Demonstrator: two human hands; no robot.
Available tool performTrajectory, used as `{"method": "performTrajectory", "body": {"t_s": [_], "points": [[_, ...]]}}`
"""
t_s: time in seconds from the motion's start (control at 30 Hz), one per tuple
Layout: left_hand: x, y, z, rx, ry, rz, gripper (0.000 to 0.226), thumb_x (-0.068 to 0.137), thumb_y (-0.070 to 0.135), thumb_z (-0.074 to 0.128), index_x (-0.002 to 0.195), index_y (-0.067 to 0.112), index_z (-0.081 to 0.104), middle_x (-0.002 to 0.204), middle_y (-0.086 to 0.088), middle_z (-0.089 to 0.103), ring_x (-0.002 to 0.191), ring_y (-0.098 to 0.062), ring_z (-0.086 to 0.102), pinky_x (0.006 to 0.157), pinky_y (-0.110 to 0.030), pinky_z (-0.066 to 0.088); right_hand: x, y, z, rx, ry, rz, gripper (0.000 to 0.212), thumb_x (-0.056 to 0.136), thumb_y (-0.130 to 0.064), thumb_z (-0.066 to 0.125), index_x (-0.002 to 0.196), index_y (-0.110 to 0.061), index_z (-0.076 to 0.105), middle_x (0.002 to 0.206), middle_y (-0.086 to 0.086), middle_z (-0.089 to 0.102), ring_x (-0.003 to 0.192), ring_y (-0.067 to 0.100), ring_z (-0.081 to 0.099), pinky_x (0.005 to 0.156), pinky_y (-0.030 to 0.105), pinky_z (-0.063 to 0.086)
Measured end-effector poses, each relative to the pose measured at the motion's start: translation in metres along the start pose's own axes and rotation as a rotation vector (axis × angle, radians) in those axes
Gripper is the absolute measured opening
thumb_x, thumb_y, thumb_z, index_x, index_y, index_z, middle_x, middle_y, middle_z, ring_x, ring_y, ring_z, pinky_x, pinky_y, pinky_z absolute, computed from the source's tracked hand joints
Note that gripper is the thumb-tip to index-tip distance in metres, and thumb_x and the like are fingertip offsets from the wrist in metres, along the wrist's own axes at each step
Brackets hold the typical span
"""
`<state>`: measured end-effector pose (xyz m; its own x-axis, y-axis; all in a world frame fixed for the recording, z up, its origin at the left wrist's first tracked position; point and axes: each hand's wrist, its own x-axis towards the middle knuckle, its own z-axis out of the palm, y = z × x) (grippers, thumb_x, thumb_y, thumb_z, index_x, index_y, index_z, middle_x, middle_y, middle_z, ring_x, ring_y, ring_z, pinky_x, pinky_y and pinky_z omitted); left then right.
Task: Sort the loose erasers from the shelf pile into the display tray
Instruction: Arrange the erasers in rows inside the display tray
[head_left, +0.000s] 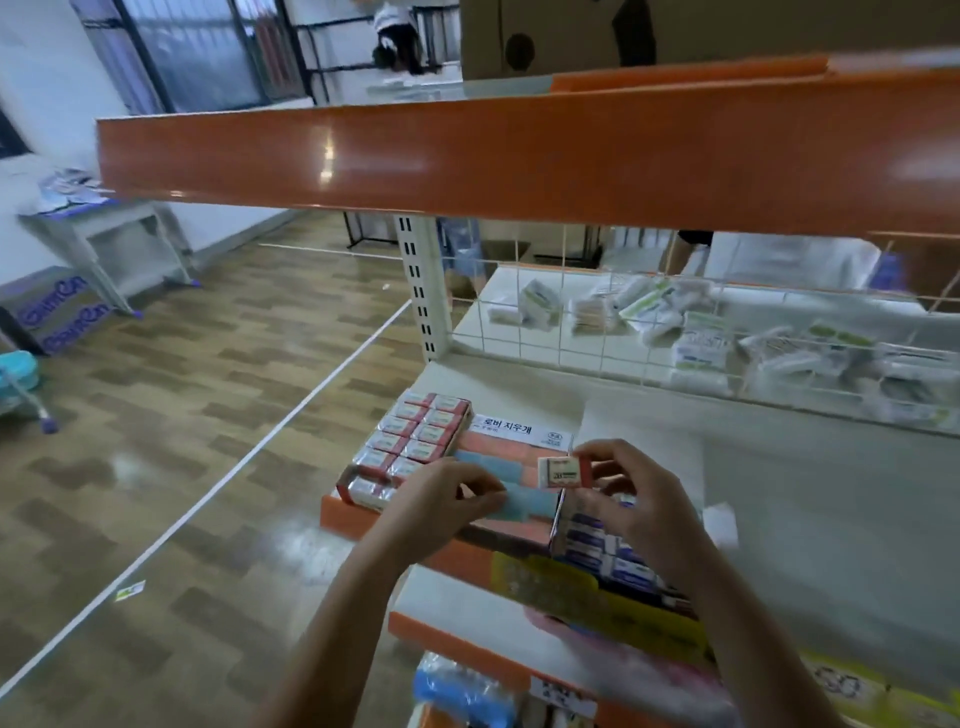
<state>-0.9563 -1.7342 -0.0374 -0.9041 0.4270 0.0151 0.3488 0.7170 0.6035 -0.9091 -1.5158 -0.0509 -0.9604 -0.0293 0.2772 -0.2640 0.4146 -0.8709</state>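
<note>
Erasers fill the left part of the display tray (363, 470) in two neat rows, each in a red and white sleeve. The tray sits on the white shelf (779, 483), at its left front corner.

The right hand (631, 499) pinches one eraser (563, 472) between thumb and fingertips. The eraser is held up in the air, just above the middle of the tray. Its long side runs left to right, and its printed face looks up at the camera. The writing on it is too small to read.

The left hand (447, 501) hovers low over the tray, just beside the packed rows. Its fingers are curled in close, near a blue strip (519, 499) inside the tray. I cannot tell if it holds anything.

The empty part of the tray lies just below and a bit left of the held eraser. So the right hand is the nearer one, and I think it needs to go down and left to drop the eraser next to the rows.

A white label (519, 430) at the back of the tray has Korean words that look like "로버 지우개". More packs lie behind a wire grid (597, 312) farther back.

A blue and white box (605, 545) sits under the right hand.
</note>
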Motion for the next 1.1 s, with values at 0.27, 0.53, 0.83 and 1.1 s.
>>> {"method": "performTrajectory", "body": {"t_s": [0.27, 0.53, 0.83, 1.1], "points": [[0.03, -0.011, -0.002, 0.082, -0.243, 0.187, 0.023, 0.087, 0.034, 0.063, 0.108, 0.025, 0.065, 0.1, 0.011, 0.064, 0.074, 0.001, 0.053, 0.058, -0.008, 0.04, 0.001, -0.021, 0.028, -0.071, 0.22, 0.113, 0.036, 0.08, -0.002, 0.069, 0.097, -0.032, 0.058, 0.098, -0.011, 0.066, 0.085, 0.0, 0.061, 0.069, 0.008, 0.047], [0.031, -0.014, 0.012, 0.172, -0.133, 0.361, 0.02, 0.091, 0.035, 0.055, 0.104, 0.022, 0.063, 0.109, 0.007, 0.061, 0.095, -0.008, 0.057, 0.079, -0.024, 0.05, -0.017, -0.04, 0.051, -0.137, 0.381, 0.218, 0.035, 0.081, -0.005, 0.069, 0.097, -0.034, 0.057, 0.096, -0.012, 0.065, 0.082, 0.0, 0.061, 0.069, 0.011, 0.049], [0.026, -0.02, 0.018, 0.156, -0.092, 0.393, 0.019, 0.092, 0.035, 0.053, 0.109, 0.025, 0.057, 0.115, 0.009, 0.056, 0.105, -0.007, 0.05, 0.08, -0.02, 0.047, -0.019, -0.048, 0.06, -0.206, 0.387, 0.232, 0.031, 0.083, -0.014, 0.068, 0.103, -0.035, 0.056, 0.1, -0.019, 0.062, 0.091, -0.004, 0.058, 0.072, 0.009, 0.048], [0.009, -0.054, -0.026, 0.13, 0.022, 0.245, 0.02, 0.09, 0.035, 0.056, 0.109, 0.03, 0.06, 0.117, 0.013, 0.054, 0.104, -0.004, 0.047, 0.083, -0.021, 0.044, 0.009, -0.051, 0.08, -0.17, 0.284, 0.15, 0.033, 0.083, -0.015, 0.069, 0.104, -0.037, 0.054, 0.103, -0.017, 0.06, 0.09, -0.008, 0.054, 0.069, 0.006, 0.045]]}}
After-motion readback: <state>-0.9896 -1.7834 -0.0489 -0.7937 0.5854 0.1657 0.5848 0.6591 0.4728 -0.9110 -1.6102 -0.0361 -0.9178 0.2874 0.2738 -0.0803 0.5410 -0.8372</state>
